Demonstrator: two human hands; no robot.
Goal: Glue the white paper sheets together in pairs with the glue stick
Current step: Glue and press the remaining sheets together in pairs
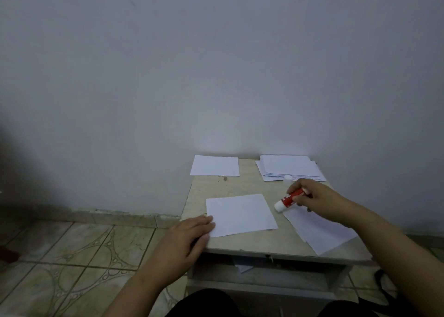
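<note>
Small pale stone-topped table [242, 184] against a grey wall, tiled floor to the left. At the middle of the top, one flat white paper sheet [241, 214], square-cut, lying slightly askew. Left hand [186, 241] flat on the near left corner of that sheet, fingers straight and together, pinning it down rather than gripping. Right hand [314, 198] curled round a red-and-white glue stick [289, 199], thumb and fingers pinching the red barrel, white end pointing down-left and hovering just beside the sheet's right edge; contact with the table not clear. Whether that white end is bare glue or a cap: cannot tell. Small white cap-like piece [287, 177] near the far stack.

Beneath the right forearm, a second white sheet [319, 230], turned at an angle, corner reaching the table's near edge. At the back left, another single white sheet [215, 165]; at the back right, a loose fanned stack of white sheets [290, 168].

Paper: probably very light, limp, apt to slide or buckle under the drag of a tacky stick. Best held flat at a corner or edge with spread fingertips, well away from the glued strip; lifted by pinching two corners to avoid creasing. Glue stick: rigid, light, likely easy to steer from mid-barrel.
</note>
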